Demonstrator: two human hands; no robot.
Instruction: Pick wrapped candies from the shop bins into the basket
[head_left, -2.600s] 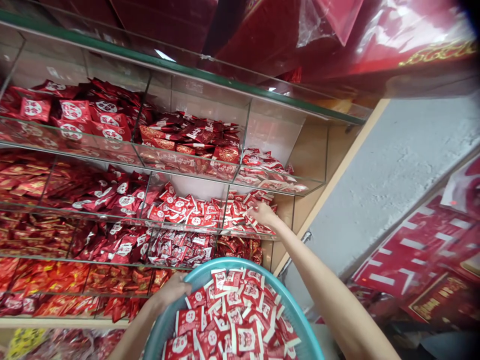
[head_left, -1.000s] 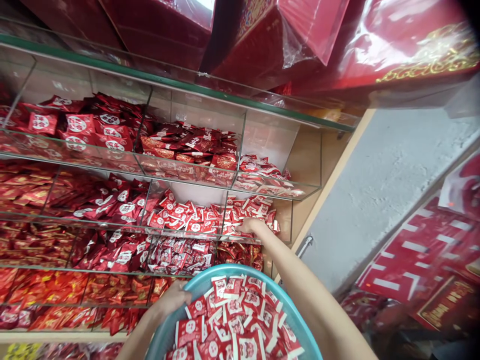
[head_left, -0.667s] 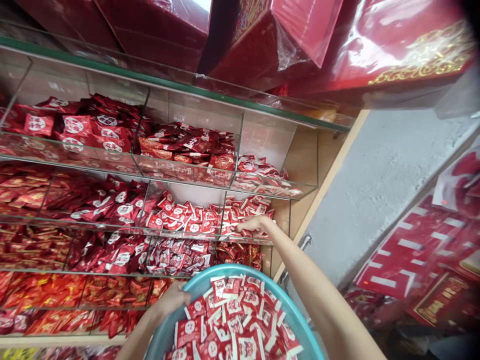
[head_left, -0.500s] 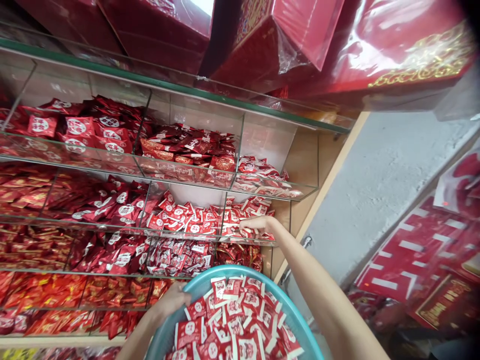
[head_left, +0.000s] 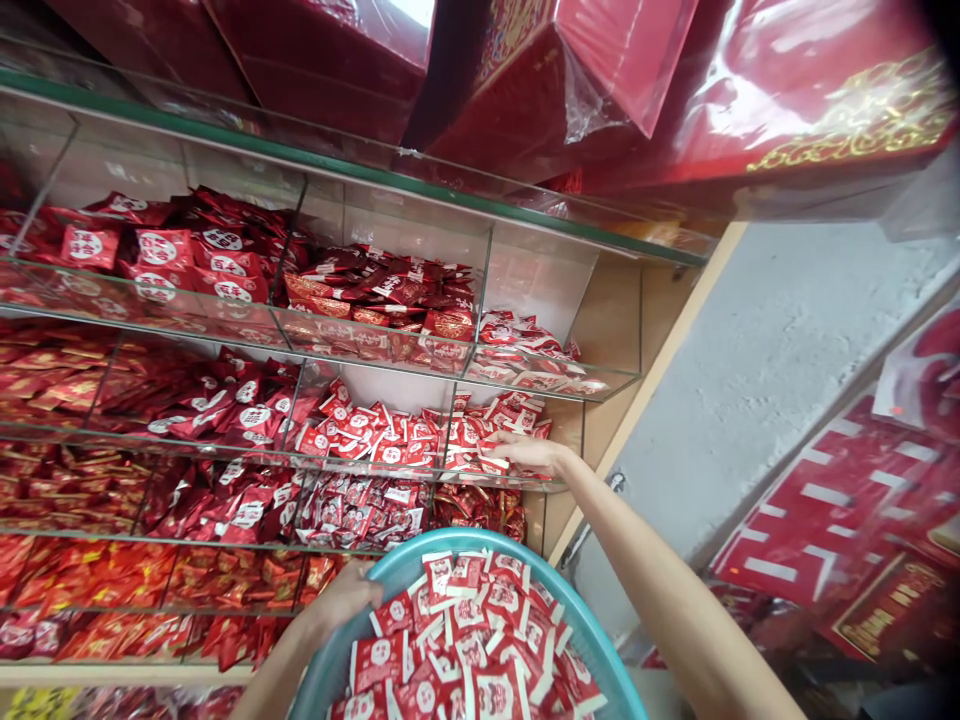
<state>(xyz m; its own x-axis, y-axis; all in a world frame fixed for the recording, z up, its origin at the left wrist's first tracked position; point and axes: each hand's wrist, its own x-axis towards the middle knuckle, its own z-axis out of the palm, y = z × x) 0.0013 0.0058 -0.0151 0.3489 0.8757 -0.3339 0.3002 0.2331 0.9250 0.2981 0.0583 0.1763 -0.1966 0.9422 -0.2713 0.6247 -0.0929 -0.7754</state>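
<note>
My left hand [head_left: 346, 598] is closed on the left rim of a turquoise plastic basket [head_left: 577, 590], fingers over the edge. Inside the basket lies a heap of small red-and-white wrapped packets [head_left: 472, 650]. My right hand [head_left: 529, 453] reaches into the rightmost compartment of a middle shelf. Its fingers are stretched out, resting over similar red-and-white packets [head_left: 469, 432], with nothing clearly gripped. The fingertips touch or nearly touch the packets; the underside of the hand is hidden.
Glass-fronted shelves hold dark red packets [head_left: 232, 265] and orange-red packets [head_left: 112, 570] in divided compartments. A clear glass lip [head_left: 375, 470] runs before each shelf. Large wrapped red boxes [head_left: 570, 90] overhang above. A grey wall [head_left: 772, 330] and hanging red goods [head_left: 832, 500] stand right.
My right hand has shifted slightly right, and its fingers have straightened from a more curled pose. My left hand and the basket stay nearly in place.
</note>
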